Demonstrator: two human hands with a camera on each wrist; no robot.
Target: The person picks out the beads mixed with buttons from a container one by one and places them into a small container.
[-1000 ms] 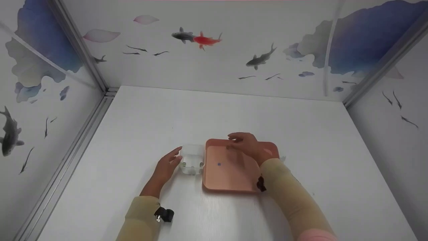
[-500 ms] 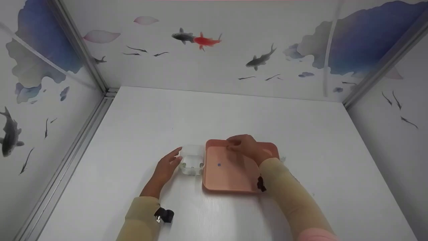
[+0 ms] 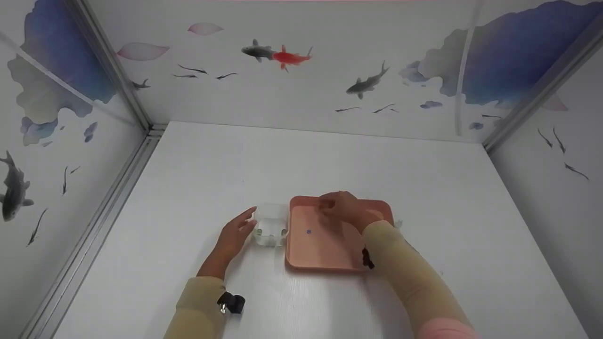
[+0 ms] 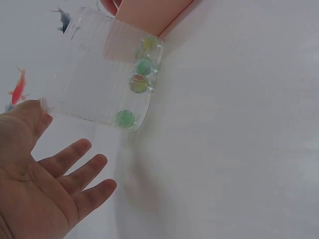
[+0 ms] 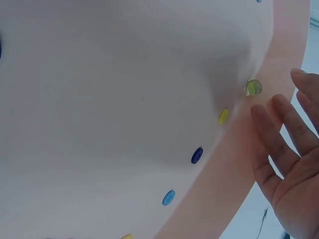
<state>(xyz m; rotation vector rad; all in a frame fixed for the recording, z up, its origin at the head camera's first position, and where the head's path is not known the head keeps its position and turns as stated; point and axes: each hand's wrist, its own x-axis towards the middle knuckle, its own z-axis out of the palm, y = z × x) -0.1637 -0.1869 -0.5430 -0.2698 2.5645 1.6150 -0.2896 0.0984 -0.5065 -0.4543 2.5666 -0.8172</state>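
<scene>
My left hand (image 3: 233, 235) stands beside a clear plastic container (image 3: 271, 211), a fingertip at its rim and the fingers extended. Inside the container lie several glass marbles (image 4: 139, 83), green and yellow. Over the far part of an orange-pink tray (image 3: 301, 256) is my right hand (image 3: 346, 207). In the right wrist view, that hand's loosely extended fingers (image 5: 271, 134) are close to a yellow-green glass marble (image 5: 253, 87) by the tray wall. I see no contact with it.
Small button-like discs lie along the tray's side: a yellow disc (image 5: 223, 117), a dark blue disc (image 5: 197, 155) and a light blue disc (image 5: 168, 197). A blue disc (image 3: 309, 231) sits mid-tray. A small clear object (image 3: 399, 223) shows at the tray's right edge. Printed panels surround the white table (image 3: 212, 160).
My right hand has come slightly lower and nearer in the tray, its fingers dipping toward the tray floor. The left hand, container and tray have stayed put.
</scene>
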